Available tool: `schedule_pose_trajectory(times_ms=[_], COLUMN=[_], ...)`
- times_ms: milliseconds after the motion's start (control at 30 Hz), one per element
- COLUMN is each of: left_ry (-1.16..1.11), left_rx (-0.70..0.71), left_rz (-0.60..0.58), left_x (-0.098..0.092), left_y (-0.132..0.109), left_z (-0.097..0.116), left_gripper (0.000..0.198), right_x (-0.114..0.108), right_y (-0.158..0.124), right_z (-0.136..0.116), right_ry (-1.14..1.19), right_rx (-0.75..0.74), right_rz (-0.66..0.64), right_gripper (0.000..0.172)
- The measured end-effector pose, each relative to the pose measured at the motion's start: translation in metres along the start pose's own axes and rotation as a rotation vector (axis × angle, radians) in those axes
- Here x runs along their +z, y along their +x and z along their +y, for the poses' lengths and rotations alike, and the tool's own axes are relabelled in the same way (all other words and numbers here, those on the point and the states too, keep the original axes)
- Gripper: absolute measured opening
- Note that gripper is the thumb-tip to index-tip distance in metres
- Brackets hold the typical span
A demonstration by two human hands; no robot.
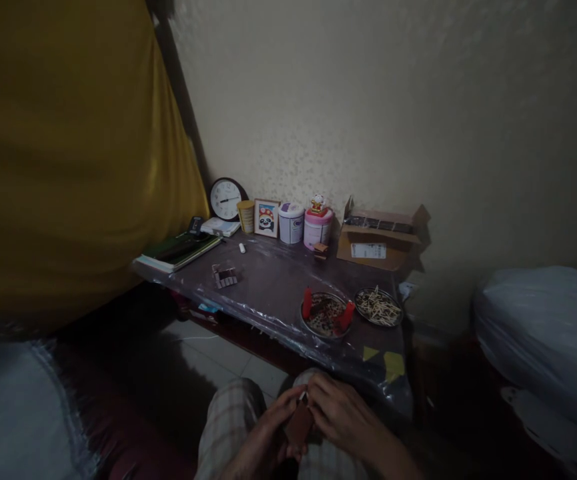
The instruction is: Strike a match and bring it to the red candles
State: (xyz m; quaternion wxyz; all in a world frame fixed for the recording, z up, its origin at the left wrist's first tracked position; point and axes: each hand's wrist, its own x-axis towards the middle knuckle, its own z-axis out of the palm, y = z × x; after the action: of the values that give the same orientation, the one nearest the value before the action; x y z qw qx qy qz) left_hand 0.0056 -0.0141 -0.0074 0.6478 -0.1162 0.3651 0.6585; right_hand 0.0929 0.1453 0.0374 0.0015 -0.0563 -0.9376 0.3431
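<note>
Holding a small brown box point(299, 427) over the plaid-covered lap point(228, 420), with left hand point(272, 420) closed round it and right hand point(335, 403) curled in at the upper end, beside a small white piece point(303, 396), any pinch there too dark to tell. Probably needing light, even pressure, to avoid crushing possibly thin walls. Working just short of the plastic-covered table point(268, 273), best steering clear of red candles point(307, 303) and dished matchsticks point(378, 307).

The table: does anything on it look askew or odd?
Slightly: in the round dish near the front edge, the right red candle leans to one side, while the left red candle stands about upright. Dark bits scattered across the dish look messy; I can't tell what they are.
</note>
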Motion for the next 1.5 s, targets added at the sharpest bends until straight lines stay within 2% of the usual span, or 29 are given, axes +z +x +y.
schedule_pose_trajectory(times_ms=[100,200,267,400,633,800,967,1133,1267,1500], left_ry=[0.004,-0.009,-0.027,-0.052,-0.121,-0.137,-0.12,-0.152,-0.193,-0.099], left_rx=[0.007,0.019,0.037,0.092,0.139,0.195,0.171,0.161,0.167,0.201], left_rz=[0.011,0.033,0.041,0.044,0.027,0.048,0.136,0.139,0.134,0.134], left_x=[-0.001,0.003,0.008,0.017,0.029,0.029,0.034,0.036,0.033,0.027], left_y=[0.002,0.0,-0.003,-0.007,-0.012,-0.01,-0.011,-0.008,-0.004,0.001], left_z=[0.004,0.012,0.019,0.029,0.037,0.036,0.039,0.039,0.037,0.034], left_gripper=[0.049,0.055,0.058,0.058,0.057,0.05,0.051,0.059,0.06,0.046], right_x=[-0.002,-0.001,-0.001,-0.003,0.011,0.025,0.037,0.043,0.044,0.051], right_y=[0.002,0.003,0.004,0.004,0.003,0.001,-0.003,-0.004,-0.003,-0.003], right_z=[0.006,0.017,0.021,0.014,-0.013,-0.026,-0.022,-0.014,-0.015,-0.014], right_ry=[0.041,0.279,0.421,0.522,0.455,0.35,0.231,0.209,0.253,0.295], right_rx=[0.176,0.382,0.43,0.373,0.222,0.142,0.104,0.05,0.096,0.118], right_rz=[-0.056,0.105,0.22,0.341,0.497,0.435,0.397,0.448,0.498,0.542], right_gripper=[0.016,0.012,0.009,0.014,0.009,0.008,0.01,0.013,0.014,0.019])
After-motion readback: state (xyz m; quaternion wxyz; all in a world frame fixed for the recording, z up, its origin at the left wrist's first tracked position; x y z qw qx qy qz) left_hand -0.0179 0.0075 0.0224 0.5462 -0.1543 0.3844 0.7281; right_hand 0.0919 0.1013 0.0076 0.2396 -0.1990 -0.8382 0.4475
